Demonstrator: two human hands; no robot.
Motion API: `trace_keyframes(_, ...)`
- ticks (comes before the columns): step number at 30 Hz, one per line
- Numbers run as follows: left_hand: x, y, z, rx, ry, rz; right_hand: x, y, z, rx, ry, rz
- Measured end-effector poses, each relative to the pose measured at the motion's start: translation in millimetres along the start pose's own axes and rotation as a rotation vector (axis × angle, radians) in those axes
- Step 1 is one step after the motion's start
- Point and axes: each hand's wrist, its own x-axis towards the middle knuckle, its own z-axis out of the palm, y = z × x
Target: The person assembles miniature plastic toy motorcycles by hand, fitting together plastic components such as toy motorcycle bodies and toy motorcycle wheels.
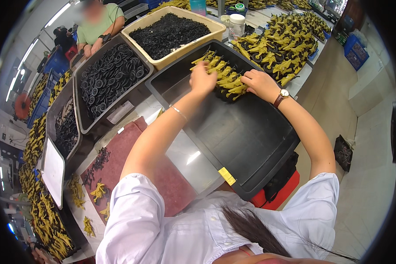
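A black plastic bin (246,136) lies in front of me. In its far end stands a tight row of yellow plastic toy pieces with black wheels (226,75), which look like small motorcycles. My left hand (202,79) is at the row's left side, fingers curled against the pieces. At the right end, my right hand (262,86) has its fingers bent around the outer pieces. The two hands hold the row between them; some fingertips are hidden behind the pieces. The near part of the bin shows its bare bottom, and a yellow label (227,176) is on its near rim.
Beyond the bin, many similar yellow pieces (277,44) are heaped beside a clear jar (236,26). To the left are a bin of black wheels (112,81) and a cream tub of small black parts (130,31). A red mat (123,149) lies left; a co-worker (99,22) sits across.
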Motion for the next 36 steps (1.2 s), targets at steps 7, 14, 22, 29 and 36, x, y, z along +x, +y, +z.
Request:
trace_keyframes(7,-8.7,39.2,-3.2,0.615,-0.384,0.214,2.1,-4.5,1.7,-0.020,0.035,-0.005)
trace_keyframes(14,-23.1,34.0,4.6,0.689,-0.538,0.331,2.9,-4.2,-1.2,0.084,0.001,0.057)
trace_keyframes(22,-14.6,13.5,22.1,0.580,-0.348,0.324,4.8,2.3,1.3,0.166,-0.019,0.119)
trace_keyframes(29,-16.4,10.3,18.7,0.538,-0.310,0.402,10.9,4.1,-5.5,0.184,-0.067,0.092)
trace_keyframes(36,-7.5,4.3,21.3,0.546,-0.237,0.553,22.5,4.4,-11.9,0.270,-0.168,0.125)
